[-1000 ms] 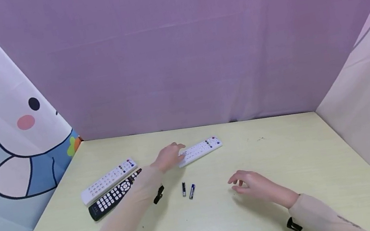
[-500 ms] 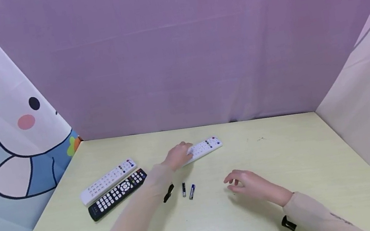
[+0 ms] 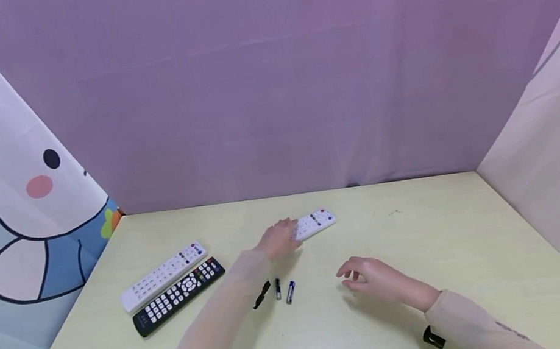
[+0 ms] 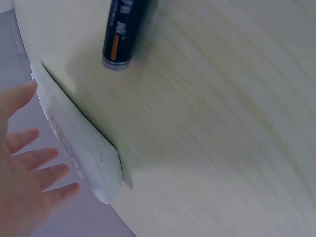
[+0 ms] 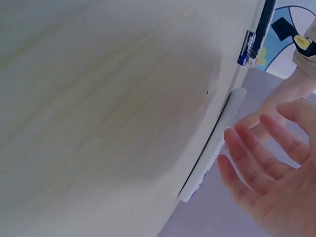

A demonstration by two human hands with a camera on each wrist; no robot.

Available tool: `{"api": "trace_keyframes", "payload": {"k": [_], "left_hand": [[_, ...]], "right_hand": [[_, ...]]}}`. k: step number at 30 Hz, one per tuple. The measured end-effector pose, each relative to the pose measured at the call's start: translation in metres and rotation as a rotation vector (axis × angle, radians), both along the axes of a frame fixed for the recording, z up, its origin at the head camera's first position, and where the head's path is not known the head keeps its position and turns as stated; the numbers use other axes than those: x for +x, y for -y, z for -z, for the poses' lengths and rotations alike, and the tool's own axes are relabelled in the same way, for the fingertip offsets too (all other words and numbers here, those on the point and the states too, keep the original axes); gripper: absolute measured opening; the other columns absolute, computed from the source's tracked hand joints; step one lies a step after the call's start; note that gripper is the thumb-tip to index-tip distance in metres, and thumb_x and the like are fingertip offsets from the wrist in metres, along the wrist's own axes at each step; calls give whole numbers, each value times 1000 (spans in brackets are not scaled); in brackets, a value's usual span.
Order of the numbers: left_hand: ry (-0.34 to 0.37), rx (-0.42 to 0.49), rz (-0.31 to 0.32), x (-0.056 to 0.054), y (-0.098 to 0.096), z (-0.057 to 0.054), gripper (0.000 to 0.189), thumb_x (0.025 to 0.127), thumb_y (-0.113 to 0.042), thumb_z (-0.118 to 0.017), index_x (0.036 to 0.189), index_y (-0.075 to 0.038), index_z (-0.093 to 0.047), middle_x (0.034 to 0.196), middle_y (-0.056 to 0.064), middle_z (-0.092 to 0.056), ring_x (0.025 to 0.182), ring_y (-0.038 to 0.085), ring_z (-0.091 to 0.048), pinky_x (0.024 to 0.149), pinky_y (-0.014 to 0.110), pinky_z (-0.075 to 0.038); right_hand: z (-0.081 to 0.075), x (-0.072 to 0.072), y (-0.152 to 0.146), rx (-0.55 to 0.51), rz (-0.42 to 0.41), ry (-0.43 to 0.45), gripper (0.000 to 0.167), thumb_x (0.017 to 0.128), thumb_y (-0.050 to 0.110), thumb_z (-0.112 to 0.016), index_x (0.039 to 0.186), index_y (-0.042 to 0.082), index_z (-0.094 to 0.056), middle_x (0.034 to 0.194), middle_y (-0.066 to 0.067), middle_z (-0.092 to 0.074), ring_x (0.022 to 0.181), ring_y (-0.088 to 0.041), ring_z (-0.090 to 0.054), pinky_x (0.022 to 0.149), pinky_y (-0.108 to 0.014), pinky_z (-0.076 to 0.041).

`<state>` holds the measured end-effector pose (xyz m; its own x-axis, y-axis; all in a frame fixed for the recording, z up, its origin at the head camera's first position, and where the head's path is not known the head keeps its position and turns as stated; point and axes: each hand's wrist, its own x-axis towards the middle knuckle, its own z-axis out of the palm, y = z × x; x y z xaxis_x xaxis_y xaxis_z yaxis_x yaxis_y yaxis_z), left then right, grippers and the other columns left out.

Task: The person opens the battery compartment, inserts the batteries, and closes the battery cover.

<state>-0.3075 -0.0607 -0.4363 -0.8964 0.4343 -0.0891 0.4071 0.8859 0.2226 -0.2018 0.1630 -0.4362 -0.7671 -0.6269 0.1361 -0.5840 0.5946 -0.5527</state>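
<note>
Left grip [image 3: 278, 240], a bare hand, is spread at the near-left part of a long white plastic remote control with coloured buttons [image 3: 316, 223]; I see the fingers apart in the left wrist view, but cannot tell from here whether they touch it. That remote lies flat toward the back of the pale yellow-green surface [image 3: 436, 241], slanted, buttons up, its right end showing past the hand. Nearer me lie two small cylindrical batteries side by side, just apart: a dark one with an orange mark [image 3: 277, 289] and a blue-and-silver one [image 3: 291, 292]. To their right my right grip [image 3: 378, 278], the other bare hand, hangs above the surface, fingers loosely bent, with nothing in it. Off to the left I have a second white remote control [image 3: 163, 275] and, close alongside it, a black remote control with pale buttons [image 3: 179, 297], both slanted. Beige sleeves [image 3: 210, 340] cover both arms, each with a small black fitting [image 3: 433, 338] near the wrist. Behind the surface I see a plain purple cloth [image 3: 285, 75], and on the left a blue cloth printed with a white cartoon animal [image 3: 53, 200].
</note>
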Motion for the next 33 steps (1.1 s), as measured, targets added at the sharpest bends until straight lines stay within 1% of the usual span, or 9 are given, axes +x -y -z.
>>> {"api": "trace_keyframes", "payload": {"k": [4,6,9,15,20,26,30,33], "left_hand": [[46,-9,-16,1,-1,1,60,87,-30,-54,135,-2,-32,139,18,-30,127,32,-28,106,45,-24],[48,-16,-16,2,-1,2,59,88,-30,-53,135,-2,-32,138,18,-31,127,32,-29,106,45,-25],[36,-35,-11,2,-1,4,56,89,-29,-52,134,-2,-34,137,17,-33,126,31,-31,105,44,-27],[-37,-80,13,2,-2,6,51,87,-25,-56,130,-3,-41,132,18,-40,117,32,-42,97,44,-38],[-72,-80,13,2,-2,7,50,84,-23,-60,127,-3,-44,127,17,-45,109,31,-49,90,43,-45],[-128,-69,23,1,-1,9,42,80,-20,-65,116,-3,-52,108,15,-56,91,27,-55,76,36,-51],[-117,-74,23,1,-1,8,39,79,-19,-66,112,-3,-53,100,13,-56,86,24,-54,72,34,-51],[-84,-89,23,2,-2,6,41,80,-20,-65,115,-3,-51,100,12,-55,86,23,-53,71,33,-50]], "right_hand": [[0,-1,2,4,4,-4,19,85,13,-56,100,2,-61,94,-6,-61,78,-15,-57,64,-27,-52],[1,-1,2,4,5,-7,18,85,12,-56,100,3,-61,93,-5,-61,78,-14,-56,64,-26,-52],[1,-1,2,-1,5,-6,18,85,12,-56,100,3,-61,94,-6,-61,78,-14,-56,64,-26,-52],[3,-2,2,-7,6,-4,18,85,12,-56,100,3,-61,93,-6,-61,77,-14,-56,64,-26,-53],[4,-3,2,1,11,-3,18,85,12,-56,99,3,-62,93,-6,-61,77,-12,-56,63,-22,-52],[5,-3,1,4,20,1,18,85,13,-56,99,3,-62,93,-5,-61,76,-12,-56,63,-21,-51],[6,-3,0,7,23,6,18,85,13,-56,99,3,-62,93,-4,-61,76,-11,-55,62,-19,-50],[7,-3,0,4,19,7,18,85,13,-56,99,3,-62,92,-4,-61,76,-10,-55,62,-18,-50]]}}
